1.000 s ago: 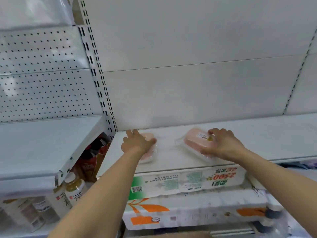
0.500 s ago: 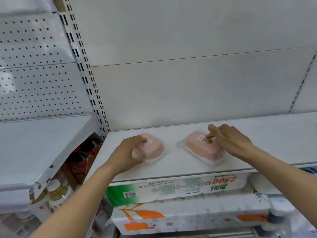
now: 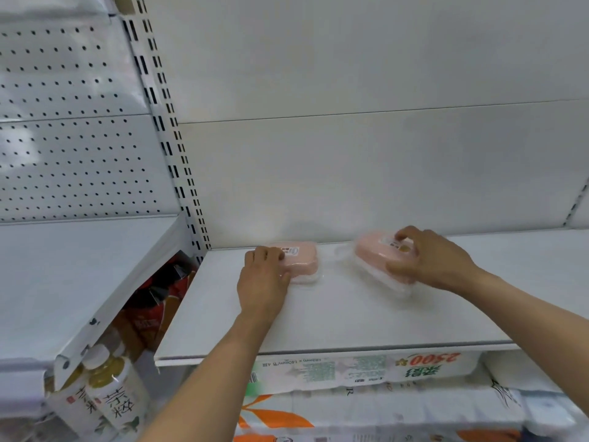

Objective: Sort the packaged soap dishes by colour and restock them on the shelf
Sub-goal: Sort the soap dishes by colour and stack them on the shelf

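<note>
Gripping the left pink soap dish (image 3: 301, 258) with your left hand (image 3: 263, 283): fingers (image 3: 271, 254) curled over its near-left end, thumb along the front edge. The dish lies flat in clear wrap on the white shelf (image 3: 334, 320), near the back panel, barcode sticker on top just beside your fingertips.

Your right hand (image 3: 427, 260) holds the second pink soap dish (image 3: 377, 255): fingers curled over the top by its white label and a small round yellow sticker, thumb against the near side. This dish sits askew, its long axis running from far-left to near-right, clear packaging showing underneath and at the left end. You can't tell if it's fully flat on the shelf or slightly lifted.

The two dishes are apart, with a bare strip of shelf between them, both toward the back of the shelf. Both are the same pink.

Further out: slotted upright (image 3: 165, 129) at the shelf's left, pegboard panel (image 3: 70, 122) beyond it, a lower white shelf (image 3: 63, 282) on the left. Below that, bottled drinks (image 3: 108, 393) with white caps and red snack bags (image 3: 153, 301). Under your shelf, wrapped tissue packs (image 3: 366, 371) with green and orange print.
</note>
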The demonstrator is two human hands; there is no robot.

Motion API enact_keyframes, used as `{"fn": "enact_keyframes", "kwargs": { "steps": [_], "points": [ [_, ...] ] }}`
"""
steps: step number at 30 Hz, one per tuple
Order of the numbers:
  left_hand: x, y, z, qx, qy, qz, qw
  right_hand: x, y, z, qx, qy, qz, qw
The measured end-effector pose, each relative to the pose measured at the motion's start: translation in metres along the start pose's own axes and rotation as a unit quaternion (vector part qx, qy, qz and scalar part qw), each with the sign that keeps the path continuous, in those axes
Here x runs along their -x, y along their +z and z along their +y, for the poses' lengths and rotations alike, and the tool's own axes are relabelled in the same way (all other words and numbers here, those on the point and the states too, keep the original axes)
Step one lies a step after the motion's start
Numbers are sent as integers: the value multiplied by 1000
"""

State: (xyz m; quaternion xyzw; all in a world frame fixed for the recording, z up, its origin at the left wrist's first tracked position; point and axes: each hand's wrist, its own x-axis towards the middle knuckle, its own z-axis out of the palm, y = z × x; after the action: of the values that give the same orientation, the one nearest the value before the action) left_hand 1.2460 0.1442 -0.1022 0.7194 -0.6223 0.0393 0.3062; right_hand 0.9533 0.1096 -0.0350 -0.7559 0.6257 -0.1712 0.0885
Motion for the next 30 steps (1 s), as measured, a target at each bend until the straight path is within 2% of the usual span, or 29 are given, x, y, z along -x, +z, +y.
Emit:
{"fn": "enact_keyframes", "kwargs": {
  "steps": [4,8,14,19,22,26,30],
  "points": [
    [-13,1,-3,5,-2,-35,999,-34,-7,-34,-147,-68,48,986],
    [-16,4,-4,11,5,-53,999,-79,1,-84,-150,-166,33,974],
    [-12,3,-2,-11,10,-42,999,-116,29,-134,-118,-229,-61,964],
    [-4,2,-7,-3,17,-29,999,-123,40,-131,-115,-214,-145,959],
    [-2,1,-9,-13,25,-47,999,-121,43,-132,-95,-217,-138,962],
    [1,-8,-7,-29,44,-78,996,-110,45,-135,-10,-201,-117,973],
    [16,-29,-12,-44,55,-75,995,-61,37,-138,-3,-210,-9,978]
  ]
}}
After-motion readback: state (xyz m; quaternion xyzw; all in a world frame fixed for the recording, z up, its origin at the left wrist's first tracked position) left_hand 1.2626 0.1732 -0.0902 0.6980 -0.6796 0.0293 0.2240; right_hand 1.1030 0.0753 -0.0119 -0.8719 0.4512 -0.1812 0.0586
